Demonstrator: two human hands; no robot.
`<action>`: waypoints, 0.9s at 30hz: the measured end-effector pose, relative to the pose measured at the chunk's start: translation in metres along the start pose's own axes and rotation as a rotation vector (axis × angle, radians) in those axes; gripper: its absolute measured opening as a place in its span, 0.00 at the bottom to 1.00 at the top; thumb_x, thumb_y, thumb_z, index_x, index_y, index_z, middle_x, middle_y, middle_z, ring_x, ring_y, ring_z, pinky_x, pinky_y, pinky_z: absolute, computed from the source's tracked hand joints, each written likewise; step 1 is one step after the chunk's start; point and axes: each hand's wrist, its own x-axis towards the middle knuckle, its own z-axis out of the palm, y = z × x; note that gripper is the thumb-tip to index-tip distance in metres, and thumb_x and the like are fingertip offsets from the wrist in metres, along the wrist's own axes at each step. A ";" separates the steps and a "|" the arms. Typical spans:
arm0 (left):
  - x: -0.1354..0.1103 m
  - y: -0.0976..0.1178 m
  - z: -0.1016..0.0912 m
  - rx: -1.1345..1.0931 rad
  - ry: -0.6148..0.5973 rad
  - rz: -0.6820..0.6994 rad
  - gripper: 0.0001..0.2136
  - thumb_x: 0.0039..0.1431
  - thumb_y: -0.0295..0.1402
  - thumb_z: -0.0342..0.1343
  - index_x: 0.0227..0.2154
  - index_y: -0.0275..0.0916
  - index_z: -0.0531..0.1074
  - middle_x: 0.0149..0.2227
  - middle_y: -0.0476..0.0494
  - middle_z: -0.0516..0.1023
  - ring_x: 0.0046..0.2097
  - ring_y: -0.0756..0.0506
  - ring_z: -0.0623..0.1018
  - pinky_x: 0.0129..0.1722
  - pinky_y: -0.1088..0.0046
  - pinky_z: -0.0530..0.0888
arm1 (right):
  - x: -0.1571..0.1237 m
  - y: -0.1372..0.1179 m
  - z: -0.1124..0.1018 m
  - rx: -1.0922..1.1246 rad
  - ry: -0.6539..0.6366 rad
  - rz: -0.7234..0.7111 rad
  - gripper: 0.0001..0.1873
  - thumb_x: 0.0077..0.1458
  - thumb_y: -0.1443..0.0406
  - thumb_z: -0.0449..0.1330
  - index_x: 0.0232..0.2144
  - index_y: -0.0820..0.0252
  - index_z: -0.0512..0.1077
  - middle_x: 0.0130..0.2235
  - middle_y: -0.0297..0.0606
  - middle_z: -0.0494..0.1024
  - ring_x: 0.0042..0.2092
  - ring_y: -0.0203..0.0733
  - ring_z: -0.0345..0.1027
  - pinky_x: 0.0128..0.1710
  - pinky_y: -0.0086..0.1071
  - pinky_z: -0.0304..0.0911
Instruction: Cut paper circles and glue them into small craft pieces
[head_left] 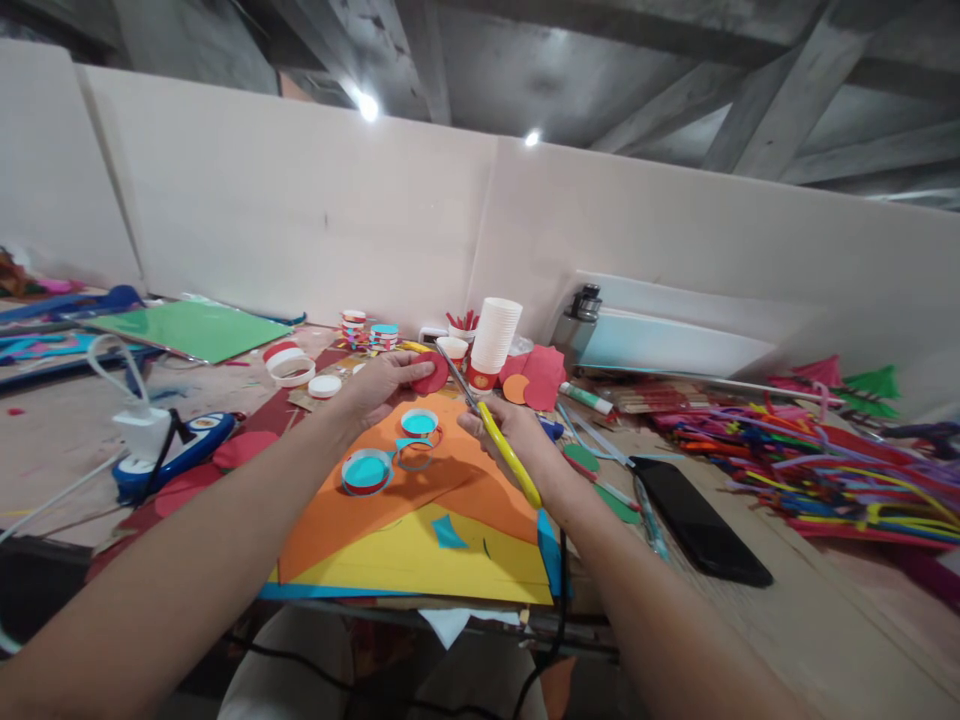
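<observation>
My left hand (386, 385) pinches a round piece of red paper (430, 373) between thumb and fingers. Closed around yellow-handled scissors (510, 458) is my right hand (510, 432); the metal blades point up and left, close beside the red paper. Whether the blades touch the paper I cannot tell. Below my hands, two short cup rings with blue discs inside, a nearer ring (367, 472) and a farther ring (420, 424), sit on orange paper (322, 530). A thin blue paper loop (415, 456) lies beside them. Yellow paper (420, 570) with a blue scrap (450, 532) is nearest me.
A stack of paper cups (496, 335) stands behind my hands. To the right lie a black phone (701, 520), a glue stick (585, 398) and a heap of coloured pipe cleaners (817, 450). A blue power strip (176, 455) with cables sits at left. A white partition (300, 210) closes the back.
</observation>
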 end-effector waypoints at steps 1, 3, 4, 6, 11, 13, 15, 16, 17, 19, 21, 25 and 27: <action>0.000 0.001 -0.002 0.015 -0.014 -0.004 0.13 0.37 0.32 0.73 0.26 0.31 0.78 0.24 0.44 0.77 0.23 0.54 0.71 0.19 0.83 0.64 | 0.000 0.000 0.000 0.002 -0.002 -0.002 0.22 0.52 0.46 0.59 0.26 0.58 0.65 0.21 0.29 0.64 0.24 0.33 0.57 0.24 0.27 0.51; 0.001 0.004 -0.005 0.034 -0.037 -0.006 0.12 0.38 0.32 0.73 0.26 0.31 0.79 0.25 0.43 0.77 0.23 0.54 0.72 0.19 0.82 0.65 | 0.000 0.001 0.000 0.003 -0.002 -0.001 0.23 0.51 0.45 0.59 0.25 0.58 0.65 0.20 0.29 0.63 0.24 0.33 0.57 0.24 0.26 0.50; 0.001 0.004 -0.006 0.039 -0.045 -0.006 0.12 0.38 0.33 0.73 0.26 0.32 0.79 0.25 0.43 0.77 0.23 0.54 0.72 0.19 0.82 0.65 | 0.001 0.001 0.000 0.005 -0.004 -0.001 0.23 0.51 0.45 0.59 0.25 0.58 0.65 0.21 0.29 0.63 0.24 0.33 0.57 0.24 0.26 0.50; 0.001 0.005 -0.007 0.044 -0.053 -0.009 0.12 0.38 0.32 0.73 0.25 0.32 0.79 0.25 0.43 0.77 0.23 0.54 0.72 0.19 0.82 0.66 | 0.002 0.002 0.001 0.008 -0.007 0.000 0.23 0.51 0.44 0.59 0.25 0.58 0.65 0.21 0.29 0.63 0.24 0.33 0.58 0.23 0.26 0.50; 0.002 0.006 -0.010 0.055 -0.069 -0.010 0.11 0.39 0.31 0.72 0.26 0.33 0.79 0.26 0.43 0.78 0.24 0.53 0.72 0.20 0.82 0.66 | 0.004 0.004 0.003 0.006 0.002 -0.009 0.26 0.49 0.42 0.59 0.24 0.58 0.64 0.22 0.30 0.63 0.25 0.33 0.58 0.23 0.27 0.51; 0.002 0.008 -0.011 0.060 -0.076 -0.016 0.11 0.38 0.30 0.72 0.27 0.33 0.79 0.26 0.43 0.78 0.24 0.53 0.72 0.20 0.82 0.67 | 0.003 0.002 0.003 0.000 0.000 -0.009 0.26 0.49 0.42 0.59 0.23 0.58 0.64 0.23 0.31 0.63 0.25 0.34 0.58 0.24 0.27 0.52; 0.001 0.009 -0.011 0.071 -0.084 -0.027 0.12 0.37 0.31 0.73 0.26 0.33 0.79 0.25 0.43 0.77 0.24 0.53 0.72 0.21 0.81 0.68 | 0.000 -0.003 0.001 -0.005 -0.005 0.001 0.25 0.49 0.42 0.59 0.23 0.58 0.65 0.22 0.31 0.63 0.26 0.34 0.57 0.25 0.28 0.52; 0.001 0.010 -0.012 0.078 -0.090 -0.030 0.12 0.36 0.31 0.73 0.25 0.33 0.79 0.25 0.43 0.77 0.24 0.53 0.72 0.22 0.81 0.68 | -0.002 -0.006 0.000 -0.009 -0.009 0.003 0.25 0.50 0.42 0.58 0.23 0.58 0.65 0.22 0.31 0.63 0.26 0.34 0.57 0.25 0.28 0.51; 0.001 0.010 -0.012 0.084 -0.096 -0.033 0.12 0.36 0.31 0.73 0.24 0.33 0.79 0.25 0.43 0.77 0.25 0.52 0.72 0.22 0.81 0.68 | -0.004 -0.009 -0.002 -0.016 -0.012 0.002 0.25 0.50 0.43 0.58 0.23 0.58 0.66 0.22 0.31 0.63 0.26 0.34 0.57 0.25 0.28 0.51; 0.001 0.011 -0.013 0.095 -0.111 -0.035 0.12 0.36 0.32 0.73 0.24 0.33 0.79 0.25 0.43 0.77 0.25 0.52 0.72 0.22 0.81 0.68 | -0.007 -0.015 -0.005 -0.037 -0.014 -0.011 0.25 0.51 0.43 0.58 0.23 0.59 0.67 0.23 0.31 0.64 0.26 0.33 0.55 0.25 0.28 0.50; 0.002 0.010 -0.014 0.104 -0.126 -0.036 0.12 0.37 0.32 0.73 0.24 0.32 0.79 0.26 0.42 0.77 0.25 0.52 0.72 0.22 0.81 0.67 | -0.009 -0.018 -0.007 -0.065 -0.007 -0.034 0.26 0.51 0.43 0.58 0.23 0.60 0.68 0.24 0.32 0.65 0.27 0.33 0.55 0.26 0.28 0.50; 0.007 0.005 -0.020 0.134 -0.130 -0.036 0.11 0.38 0.32 0.72 0.25 0.32 0.79 0.27 0.41 0.78 0.26 0.52 0.73 0.24 0.80 0.67 | -0.007 -0.016 -0.009 -0.124 -0.007 -0.068 0.28 0.50 0.41 0.58 0.21 0.60 0.68 0.23 0.33 0.66 0.27 0.33 0.56 0.26 0.28 0.50; 0.010 0.002 -0.023 0.174 -0.124 -0.020 0.10 0.39 0.32 0.72 0.26 0.33 0.79 0.27 0.41 0.78 0.26 0.52 0.72 0.24 0.79 0.66 | -0.005 -0.013 -0.007 -0.103 0.003 -0.067 0.29 0.50 0.41 0.59 0.19 0.60 0.67 0.21 0.32 0.65 0.25 0.33 0.55 0.24 0.28 0.50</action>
